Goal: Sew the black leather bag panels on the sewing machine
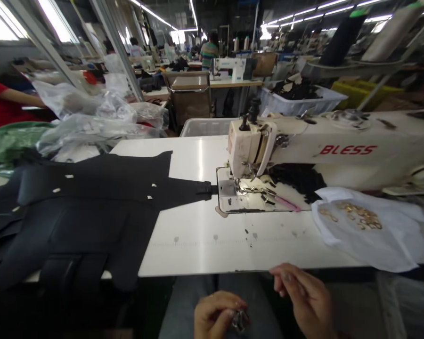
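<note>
My left hand (215, 316) is curled below the table's front edge, over my lap, closed on a small metal piece (239, 321). My right hand (304, 296) hovers just right of it, fingers bent and pinched together; what it holds, if anything, is too small to name. Above them lies the white sewing table (205, 235) with a cream sewing machine (304, 150) marked BLESS. A dark navy garment (92, 207) is spread on the table's left, a narrow strip of it reaching the needle plate (247, 195). Small gold metal rings (360, 216) lie on a white cloth (371, 235) at the right.
Clear plastic bags (92, 117) and green fabric pile up at the left, beside a person in a red sleeve (0, 101). A white bin (205, 127) stands behind the table. Other sewing stations, a chair (191, 94) and workers fill the background.
</note>
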{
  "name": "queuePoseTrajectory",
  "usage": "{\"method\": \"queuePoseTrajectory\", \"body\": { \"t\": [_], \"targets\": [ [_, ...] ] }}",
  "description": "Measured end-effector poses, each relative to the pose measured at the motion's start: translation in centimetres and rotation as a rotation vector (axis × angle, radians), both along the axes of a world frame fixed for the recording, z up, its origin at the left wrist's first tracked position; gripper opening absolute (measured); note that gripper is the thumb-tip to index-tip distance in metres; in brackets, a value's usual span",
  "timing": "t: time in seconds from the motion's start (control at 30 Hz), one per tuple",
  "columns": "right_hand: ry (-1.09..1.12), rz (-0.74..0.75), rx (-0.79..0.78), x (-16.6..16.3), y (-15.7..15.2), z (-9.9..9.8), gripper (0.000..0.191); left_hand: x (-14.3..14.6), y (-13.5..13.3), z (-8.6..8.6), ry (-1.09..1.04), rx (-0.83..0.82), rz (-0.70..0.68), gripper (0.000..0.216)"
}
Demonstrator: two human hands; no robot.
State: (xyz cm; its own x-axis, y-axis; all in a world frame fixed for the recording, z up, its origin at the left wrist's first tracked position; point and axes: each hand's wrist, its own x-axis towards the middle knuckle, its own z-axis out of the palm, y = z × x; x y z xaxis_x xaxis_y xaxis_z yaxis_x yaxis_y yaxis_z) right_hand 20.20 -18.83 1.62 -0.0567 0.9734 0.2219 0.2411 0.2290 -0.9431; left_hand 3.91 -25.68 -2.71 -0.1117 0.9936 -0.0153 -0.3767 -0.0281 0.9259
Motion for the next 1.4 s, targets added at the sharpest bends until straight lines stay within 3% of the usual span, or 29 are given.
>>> {"method": "queuePoseTrajectory", "body": {
  "t": [0.17,0.37,0.5,0.77,0.97,1.1,1.27,1.4],
  "targets": [
    [0.038,0.19,-0.001,-1.0,-2.1,0.7,0.014,0.2,0.8,2.6,0.058,0.177,0.005,0.012],
    [0.113,0.428,0.09,-1.3,-2.4,1.2,0.016,-0.1,1.1,2.8,0.078,0.296,-0.031,0.017],
    [0.12,0.5,-0.164,-1.8,-1.9,2.4,0.021,-0.8,1.8,3.5,0.26,0.405,-0.047,0.014],
    [0.186,0.655,-0.677,-2.3,-0.9,3.8,0.031,-1.8,2.1,4.2,0.317,0.328,-0.135,0.002],
    [0.605,0.499,-0.847,-4.1,-1.7,2.0,0.04,-1.5,2.3,3.7,0.082,0.243,-0.076,0.004],
    [0.643,0.449,-0.769,-4.8,-2.4,1.5,0.038,-1.2,2.3,3.8,-0.04,0.203,-0.131,0.007],
    [0.802,0.48,-0.759,-4.3,-2.5,2.5,0.033,-1.1,2.5,4.3,0.058,0.153,-0.088,0.005],
    [0.723,0.448,-0.654,-3.3,-1.4,3.0,0.031,-0.7,2.4,4.0,-0.09,0.184,-0.202,0.008]
  ]
}}
